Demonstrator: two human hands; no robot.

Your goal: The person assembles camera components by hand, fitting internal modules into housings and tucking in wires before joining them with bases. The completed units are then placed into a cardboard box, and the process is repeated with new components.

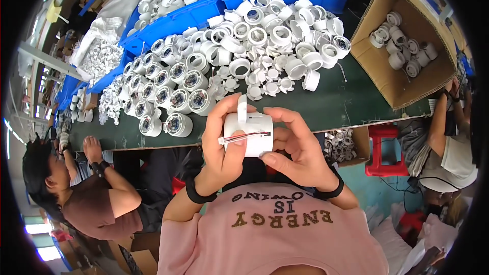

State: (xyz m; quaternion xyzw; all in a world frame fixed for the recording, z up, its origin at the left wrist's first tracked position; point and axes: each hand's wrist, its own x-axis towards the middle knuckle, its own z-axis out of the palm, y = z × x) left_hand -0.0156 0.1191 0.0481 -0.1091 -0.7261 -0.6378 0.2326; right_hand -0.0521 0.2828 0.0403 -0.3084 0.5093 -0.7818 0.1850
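Between my two hands is a white cylindrical plastic housing (pixel 259 146), held just above the near edge of the table. Thin red, black and white wires (pixel 250 136) run across its side to a small dark connector. A narrow white plastic piece (pixel 242 108) stands up from its far end. My left hand (pixel 219 147) is closed around the housing's left side, its thumb pressed by the wires. My right hand (pixel 300 155) grips the right side, thumb at the lower edge and fingers curled behind. Part of the housing is hidden by my fingers.
White housings with round circuit boards (pixel 179 100) stand left on the green table (pixel 356 99). White rings (pixel 281 35) and small clips (pixel 272 75) lie heaped beyond my hands. Blue bins (pixel 178 20) stand behind; a cardboard box (pixel 372 69) is at right. People sit on both sides.
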